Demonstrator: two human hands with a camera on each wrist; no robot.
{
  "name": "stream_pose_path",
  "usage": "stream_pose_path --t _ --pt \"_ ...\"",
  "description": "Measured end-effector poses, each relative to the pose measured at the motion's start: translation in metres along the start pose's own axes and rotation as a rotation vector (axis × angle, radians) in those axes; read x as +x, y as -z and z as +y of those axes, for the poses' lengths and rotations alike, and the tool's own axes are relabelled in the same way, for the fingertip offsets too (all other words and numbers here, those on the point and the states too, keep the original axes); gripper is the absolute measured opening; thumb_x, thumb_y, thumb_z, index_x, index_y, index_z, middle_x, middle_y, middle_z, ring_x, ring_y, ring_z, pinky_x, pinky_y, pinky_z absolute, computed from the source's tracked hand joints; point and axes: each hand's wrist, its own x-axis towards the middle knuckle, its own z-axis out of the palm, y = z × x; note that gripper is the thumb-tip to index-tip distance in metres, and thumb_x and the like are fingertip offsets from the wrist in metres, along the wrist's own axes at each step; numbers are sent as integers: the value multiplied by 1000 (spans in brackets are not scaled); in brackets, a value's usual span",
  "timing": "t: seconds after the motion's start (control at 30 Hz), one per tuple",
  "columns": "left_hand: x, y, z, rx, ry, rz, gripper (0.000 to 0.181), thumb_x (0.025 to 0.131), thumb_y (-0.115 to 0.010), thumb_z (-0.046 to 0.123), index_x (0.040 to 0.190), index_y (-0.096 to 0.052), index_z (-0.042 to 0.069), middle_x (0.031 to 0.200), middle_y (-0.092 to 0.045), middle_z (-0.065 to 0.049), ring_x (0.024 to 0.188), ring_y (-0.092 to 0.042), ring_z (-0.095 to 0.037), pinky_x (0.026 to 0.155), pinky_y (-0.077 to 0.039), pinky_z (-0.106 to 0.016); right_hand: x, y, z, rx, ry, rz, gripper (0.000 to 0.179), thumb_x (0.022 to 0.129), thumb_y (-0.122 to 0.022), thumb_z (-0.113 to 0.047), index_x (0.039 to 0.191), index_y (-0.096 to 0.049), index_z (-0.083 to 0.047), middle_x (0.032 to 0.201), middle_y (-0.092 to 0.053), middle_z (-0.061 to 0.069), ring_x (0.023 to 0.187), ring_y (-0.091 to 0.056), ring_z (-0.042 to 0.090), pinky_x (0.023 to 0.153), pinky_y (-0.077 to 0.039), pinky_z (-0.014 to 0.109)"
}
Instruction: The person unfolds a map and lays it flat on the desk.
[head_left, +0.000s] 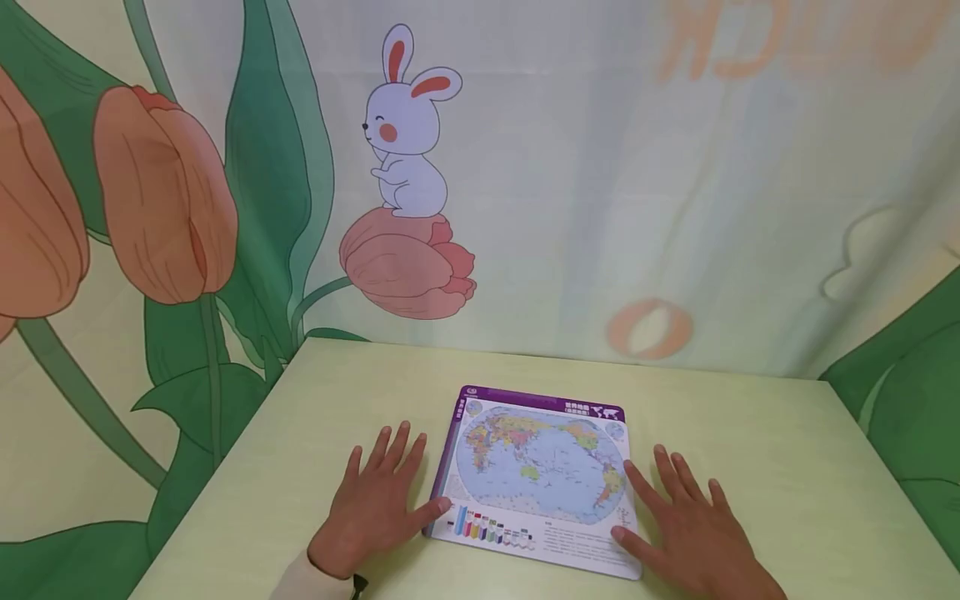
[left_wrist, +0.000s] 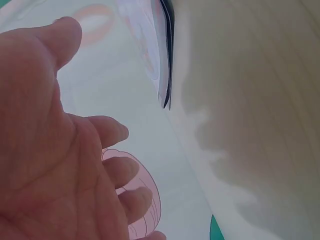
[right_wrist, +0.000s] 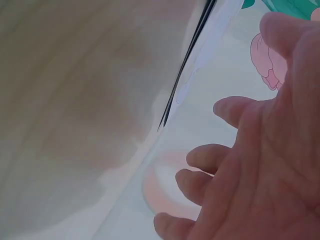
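Note:
A flat board printed with a world map (head_left: 540,475), purple along its top and left edges, lies slightly turned on the table. To its left my left hand (head_left: 378,504) has its fingers spread, the thumb tip overlapping the board's left edge in the head view. On the other side my right hand (head_left: 693,533) is spread as well, its thumb and index fingertips at the board's right edge. Both wrist views show the left palm (left_wrist: 55,165) and the right palm (right_wrist: 265,165) raised over the table with nothing held. The board's thin dark edge (left_wrist: 169,55) appears beyond the left fingers.
The pale yellow-green table (head_left: 360,383) reaches back to a hanging cloth (head_left: 555,208) printed with tulips and a white rabbit (head_left: 408,133). A light sleeve (head_left: 307,582) covers the left forearm, with a dark band (head_left: 360,583) at the wrist.

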Motion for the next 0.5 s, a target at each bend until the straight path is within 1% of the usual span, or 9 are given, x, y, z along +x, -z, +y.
stream_pose_path --t 0.13,0.23,0.37,0.43,0.5 --pt "-1 -2 2 -41 10 -18 95 90 -65 74 165 -39 20 177 -22 -10 164 -17 -41 127 -17 -71 -1 0 -1 34 13 -13 94 89 -54 -86 160 -48 -25 169 -35 21 154 -34 49 115 -32 76" --pt "-1 -2 5 -81 21 -46 97 90 -67 72 165 -39 18 176 -23 -11 163 -18 -42 126 -19 -70 -1 0 -3 78 7 -72 96 87 -57 -85 161 -47 -23 169 -38 19 154 -34 50 115 -35 74" --pt "0 -3 6 -121 38 -59 100 87 -73 70 165 -39 16 175 -26 -13 162 -23 -43 125 -26 -69 -3 5 -6 172 -8 -162 100 84 -60 -87 163 -43 -28 171 -36 13 153 -39 44 112 -46 64" --pt "0 -3 7 -147 49 -62 102 86 -76 68 165 -39 17 175 -28 -12 161 -25 -43 123 -31 -67 -4 6 -6 209 -1 -179 100 83 -61 -87 163 -42 -30 172 -36 9 152 -43 40 109 -51 60" --pt "0 -2 7 -188 58 -69 103 84 -79 66 165 -39 17 174 -30 -11 159 -30 -41 120 -37 -65 -5 6 -7 224 12 -173 99 82 -63 -86 162 -44 -30 171 -37 7 151 -46 38 109 -52 57"
